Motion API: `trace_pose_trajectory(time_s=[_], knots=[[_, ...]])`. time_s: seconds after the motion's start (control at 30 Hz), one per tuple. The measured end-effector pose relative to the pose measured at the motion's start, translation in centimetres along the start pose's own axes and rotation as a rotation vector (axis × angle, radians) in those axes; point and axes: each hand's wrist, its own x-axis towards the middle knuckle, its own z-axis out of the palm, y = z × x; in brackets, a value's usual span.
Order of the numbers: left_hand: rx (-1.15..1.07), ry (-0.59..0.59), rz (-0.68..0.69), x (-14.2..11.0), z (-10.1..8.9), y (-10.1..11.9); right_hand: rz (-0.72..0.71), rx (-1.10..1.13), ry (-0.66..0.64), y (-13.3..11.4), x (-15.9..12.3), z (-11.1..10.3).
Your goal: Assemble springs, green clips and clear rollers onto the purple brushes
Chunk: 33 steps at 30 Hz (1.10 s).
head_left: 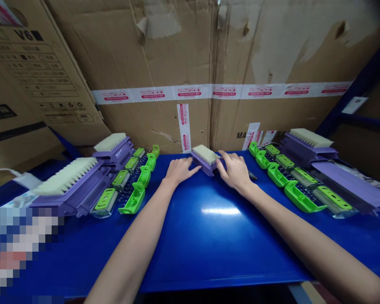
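Blue tabletop (190,249) ran back to a cardboard wall (152,50), with bright-green curved pieces (135,199) lined up on both sides. At its far middle, the purple block with pale bristles (205,155) sat between the left hand (177,170) and right hand (236,169), fingers loosely open; firm contact was unclear. Positioning seemed in hand; any shift probably called for even pressure from both sides.
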Motion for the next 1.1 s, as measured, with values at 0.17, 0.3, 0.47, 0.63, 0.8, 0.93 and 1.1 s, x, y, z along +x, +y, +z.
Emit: trace_pose_trajectory(time_s=[0.17, 0.3, 0.47, 0.63, 0.8, 0.93, 1.1], knots=[[0.007, 0.03, -0.011, -0.1, 0.2, 0.0, 0.013, -0.029, -0.088, -1.2, -0.3, -0.5], [-0.013, 0.146, 0.007, -0.2, 0.3, 0.1, 0.047, 0.008, -0.123, -1.2, -0.3, -0.1], [-0.014, 0.305, 0.112, 0.0, 0.4, 0.1, -0.053, 0.23, -0.093, 1.0, 0.1, 1.6], [0.003, 0.357, 0.225, 0.2, 0.6, -0.1, -0.068, 0.25, -0.097, 2.2, 0.4, 1.7], [0.017, 0.257, 0.25, 0.3, 0.6, -0.1, 0.02, 0.006, -0.062, 2.5, 0.8, -0.4], [0.0, 0.224, 0.213, 0.3, 0.5, -0.1, 0.135, -0.194, -0.049, 3.5, 1.3, -1.9], [-0.01, 0.228, 0.193, 0.2, 0.4, 0.0, 0.178, -0.242, -0.013, 4.1, 1.7, -4.8]])
